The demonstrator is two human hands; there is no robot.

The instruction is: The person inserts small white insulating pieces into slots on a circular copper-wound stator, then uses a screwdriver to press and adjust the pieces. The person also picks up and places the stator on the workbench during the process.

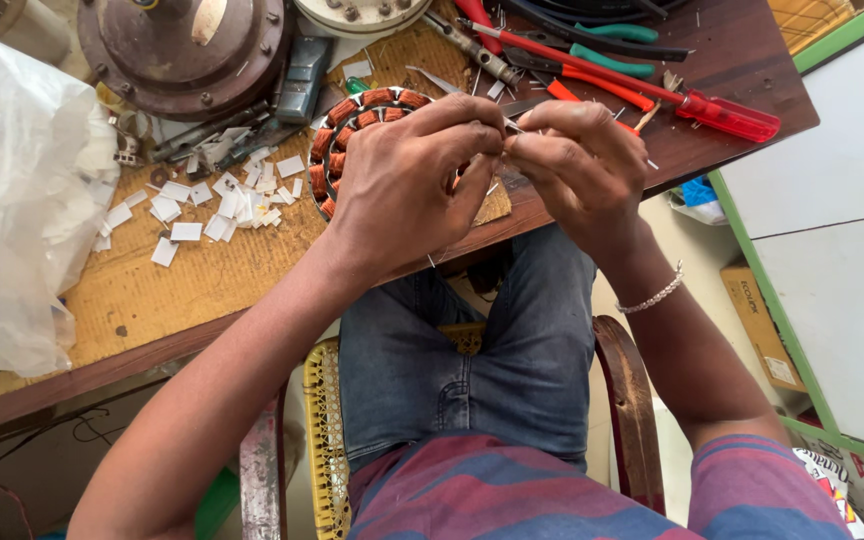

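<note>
A round motor stator (pixel 352 130) with copper-coloured coils lies near the edge of the wooden workbench (pixel 182 280). My left hand (pixel 407 185) rests over its right half and pinches a thin wire (pixel 510 126) between thumb and fingertips. My right hand (pixel 577 165) meets it fingertip to fingertip, pinching the same wire just above the bench edge. A silver bracelet (pixel 652 296) is on my right wrist. Most of the stator's right side is hidden under my left hand.
Small white paper slips (pixel 207 200) lie scattered left of the stator. A rusty round motor housing (pixel 182 45) sits at the back, a clear plastic bag (pixel 12 200) at the left. Pliers and a red screwdriver (pixel 722 112) lie at the back right. A white cabinet (pixel 832 230) stands right.
</note>
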